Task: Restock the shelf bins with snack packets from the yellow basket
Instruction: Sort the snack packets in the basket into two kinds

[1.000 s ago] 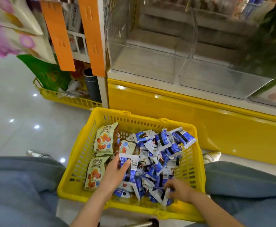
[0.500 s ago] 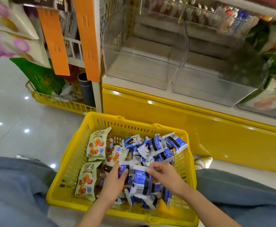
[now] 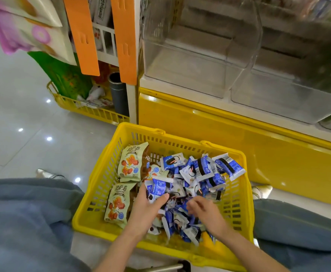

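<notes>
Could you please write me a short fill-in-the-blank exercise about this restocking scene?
1. Both hands reach into the ____ basket.
2. The left hand holds a small ____ packet.
3. The two green packets lie on the basket's ____ side.
4. The clear shelf bins above the basket are ____.

Missing words: yellow; blue; left; empty

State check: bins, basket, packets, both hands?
clear bins: empty
yellow basket: on floor, holds packets
blue packets: loose pile in basket
green packets: along basket's left side
left hand: gripping blue packets
right hand: in the pile, grip unclear
</notes>
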Demonstrator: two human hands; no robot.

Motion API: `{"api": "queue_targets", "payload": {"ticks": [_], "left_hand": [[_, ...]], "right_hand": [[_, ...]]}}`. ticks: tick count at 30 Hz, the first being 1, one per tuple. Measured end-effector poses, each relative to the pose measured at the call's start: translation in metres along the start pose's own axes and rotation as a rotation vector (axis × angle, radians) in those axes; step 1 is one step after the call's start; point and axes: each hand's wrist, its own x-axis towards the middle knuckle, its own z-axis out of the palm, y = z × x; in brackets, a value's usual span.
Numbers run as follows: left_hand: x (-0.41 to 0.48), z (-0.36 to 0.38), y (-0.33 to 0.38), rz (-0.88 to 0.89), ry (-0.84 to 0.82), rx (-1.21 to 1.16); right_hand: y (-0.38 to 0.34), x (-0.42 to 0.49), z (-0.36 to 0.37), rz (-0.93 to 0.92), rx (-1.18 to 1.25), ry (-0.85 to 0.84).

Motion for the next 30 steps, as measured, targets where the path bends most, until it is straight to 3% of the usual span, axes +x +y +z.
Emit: {"api": "queue_targets", "payload": {"ticks": [5, 11, 14, 18, 23, 27, 30], "left_hand": [[0.005, -0.001, -0.004, -0.038, -0.016, 0.031], [0.008, 0.001, -0.007, -0.041, -0.031, 0.041], [0.012, 0.001, -0.009, -0.045, -0.025, 0.037], [0.016, 0.002, -0.012, -0.085, -0.004, 0.009], [0.027, 0.008, -0.013, -0.218, -0.054, 0.028], [0.060, 0.035, 0.011, -0.223, -0.108, 0.147], [0.093, 0.061, 0.035, -0.208, -0.133, 0.247]], "right_hand": [[0.063, 0.008, 0.012, 0.202, -0.357, -0.358], [0.080, 0.023, 0.033, 0.328, -0.583, -0.451], [0.080, 0.026, 0.032, 0.275, -0.536, -0.388], [0.072, 0.023, 0.016, 0.211, -0.250, -0.419], [0.026, 0.018, -0.013, 0.108, 0.037, -0.249], [-0.014, 0.027, -0.042, -0.142, -0.093, 0.074], [-0.028, 0.048, -0.060, -0.153, -0.167, 0.286]]}}
